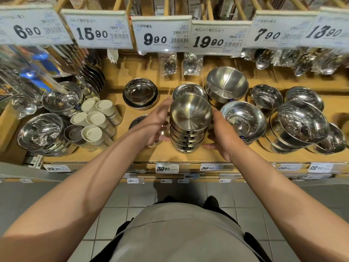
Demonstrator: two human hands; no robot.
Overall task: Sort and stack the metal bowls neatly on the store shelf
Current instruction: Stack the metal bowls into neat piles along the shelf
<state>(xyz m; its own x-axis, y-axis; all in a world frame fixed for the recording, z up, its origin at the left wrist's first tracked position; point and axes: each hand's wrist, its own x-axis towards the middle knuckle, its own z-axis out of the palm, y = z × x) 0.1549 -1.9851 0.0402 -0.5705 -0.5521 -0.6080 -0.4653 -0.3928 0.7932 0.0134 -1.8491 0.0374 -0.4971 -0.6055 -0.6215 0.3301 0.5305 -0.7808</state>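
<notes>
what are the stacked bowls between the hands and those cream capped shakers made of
Stacked bowls: metal, likely stainless steel, with a brushed satin finish; soft radial sheen inside, dull reflections. Shakers: matte cream caps that look like plastic, with small holes; the bodies look clear, glass or plastic, cannot tell which.

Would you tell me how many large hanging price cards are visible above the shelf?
6, in one row, left to right: 6.90, 15.90, 9.90, 19.90, 7.90, 13.90.
</notes>
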